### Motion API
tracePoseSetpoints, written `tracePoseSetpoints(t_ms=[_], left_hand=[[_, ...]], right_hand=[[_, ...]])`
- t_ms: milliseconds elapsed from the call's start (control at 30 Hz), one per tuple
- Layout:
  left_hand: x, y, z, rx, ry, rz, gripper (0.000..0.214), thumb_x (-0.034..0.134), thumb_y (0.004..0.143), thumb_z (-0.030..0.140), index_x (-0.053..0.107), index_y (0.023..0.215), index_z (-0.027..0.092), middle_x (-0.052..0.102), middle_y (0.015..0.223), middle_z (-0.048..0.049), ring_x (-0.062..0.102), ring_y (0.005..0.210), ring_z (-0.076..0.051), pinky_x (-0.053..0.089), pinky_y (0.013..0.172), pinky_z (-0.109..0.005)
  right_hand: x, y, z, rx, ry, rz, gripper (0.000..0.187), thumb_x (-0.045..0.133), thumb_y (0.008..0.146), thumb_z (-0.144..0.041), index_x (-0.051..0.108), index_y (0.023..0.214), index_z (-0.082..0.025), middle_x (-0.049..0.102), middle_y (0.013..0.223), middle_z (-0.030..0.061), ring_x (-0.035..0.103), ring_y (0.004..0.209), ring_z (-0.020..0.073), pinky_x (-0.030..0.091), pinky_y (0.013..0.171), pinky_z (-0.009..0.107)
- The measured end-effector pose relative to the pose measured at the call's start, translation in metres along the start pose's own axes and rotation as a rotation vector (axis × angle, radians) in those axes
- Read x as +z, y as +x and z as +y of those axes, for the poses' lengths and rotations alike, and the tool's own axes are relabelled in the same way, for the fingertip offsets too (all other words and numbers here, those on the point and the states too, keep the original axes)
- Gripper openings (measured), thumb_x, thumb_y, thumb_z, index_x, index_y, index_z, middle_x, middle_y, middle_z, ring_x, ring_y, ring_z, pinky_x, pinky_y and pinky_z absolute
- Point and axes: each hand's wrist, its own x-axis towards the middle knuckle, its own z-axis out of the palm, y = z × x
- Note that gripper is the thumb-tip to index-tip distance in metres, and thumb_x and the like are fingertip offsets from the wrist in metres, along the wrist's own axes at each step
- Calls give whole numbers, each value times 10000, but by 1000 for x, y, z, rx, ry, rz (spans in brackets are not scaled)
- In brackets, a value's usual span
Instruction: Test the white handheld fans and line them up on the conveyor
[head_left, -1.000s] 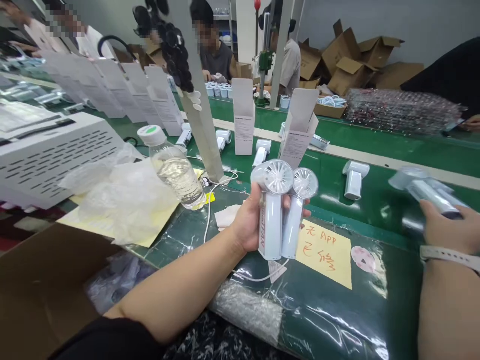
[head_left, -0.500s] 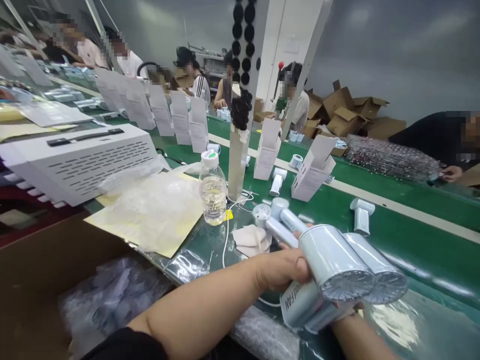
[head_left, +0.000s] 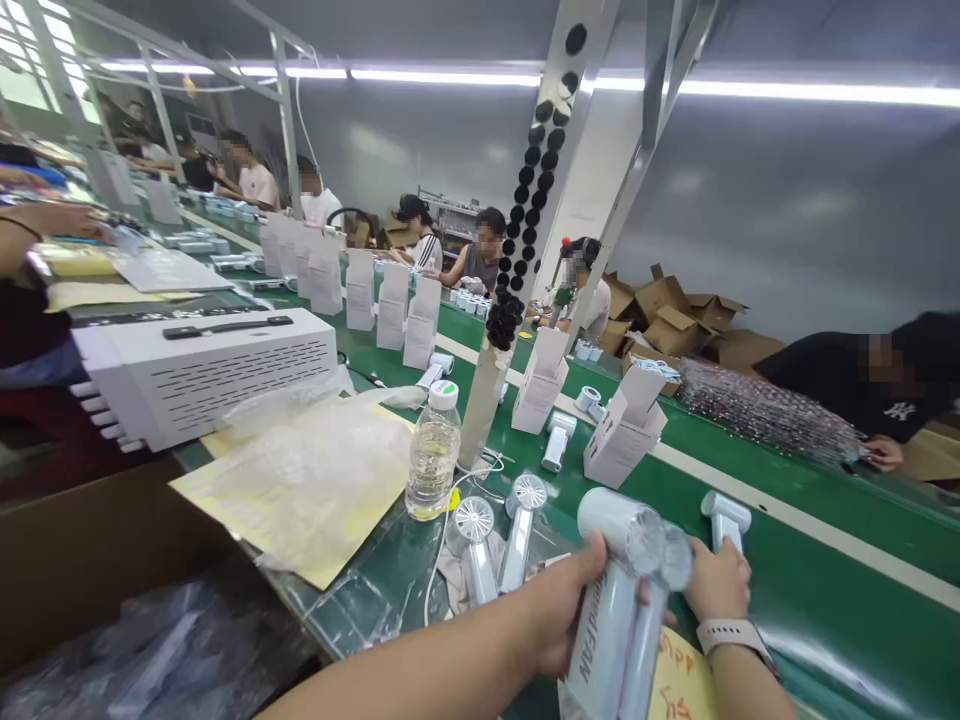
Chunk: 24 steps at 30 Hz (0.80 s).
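Handheld fans point(head_left: 611, 600) in left hand point(head_left: 562, 615), right hand point(head_left: 716, 585) just beside them

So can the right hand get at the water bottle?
Not straight across, probably: the handheld fans in the left hand stand between the right hand and the water bottle.

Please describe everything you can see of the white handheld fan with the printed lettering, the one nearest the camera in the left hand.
The white handheld fan has a long cylindrical handle with a smooth, plastic-looking finish and dark lettering running lengthwise, ending in "FAN". At its upper end, a wider white head holds a round, clear-looking grille, angled toward the right. The left hand wraps around the handle, holding it tilted above the green workbench. A second similar fan lies alongside it in the same grip.
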Motion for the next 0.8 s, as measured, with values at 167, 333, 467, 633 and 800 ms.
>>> tracePoseSetpoints(t_ms=[167, 333, 467, 633, 800], left_hand=[[-8, 13, 11, 78, -143, 356, 603, 617, 816, 730, 685, 761, 133, 685, 741, -86, 617, 642, -181, 452, 681, -291], [0, 9, 31, 146, -201, 525, 585, 512, 910, 688, 658, 776, 137, 667, 697, -89, 610, 589, -174, 457, 616, -275], [0, 8, 35, 164, -213, 504, 522, 568, 898, 651, 660, 799, 147, 683, 708, -83, 631, 575, -188, 488, 603, -288], [2, 6, 35, 216, -222, 395, 456, 649, 873, 589, 676, 801, 140, 701, 706, -72, 669, 620, -190, 518, 632, -287], [1, -1, 30, 281, -8, 269, 353, 806, 720, 481, 721, 809, 150, 742, 805, -66, 664, 688, -181, 522, 696, -289]], right_hand=[[-5, 21, 25, 209, 9, 84, 205, 532, 733, -436, 730, 687, -412, 540, 776, 73, 701, 935, 435, 511, 729, 646], [-15, 10, 23, 71, 128, 97, 257, 479, 688, -436, 660, 505, -439, 413, 532, 53, 700, 708, 436, 481, 752, 674], [-7, -27, -10, -131, 204, 36, 305, 509, 691, -437, 804, 673, -361, 723, 820, 145, 729, 938, 429, 530, 931, 608], [-8, -82, -59, -237, 434, -186, 335, 557, 790, -327, 848, 953, -285, 677, 1347, 130, 567, 1339, 390, 421, 1144, 560], [-39, -99, -71, -155, 1018, -510, 484, 713, 777, -500, 766, 1177, -234, 754, 1237, 145, 670, 1226, 360, 488, 1089, 523]])
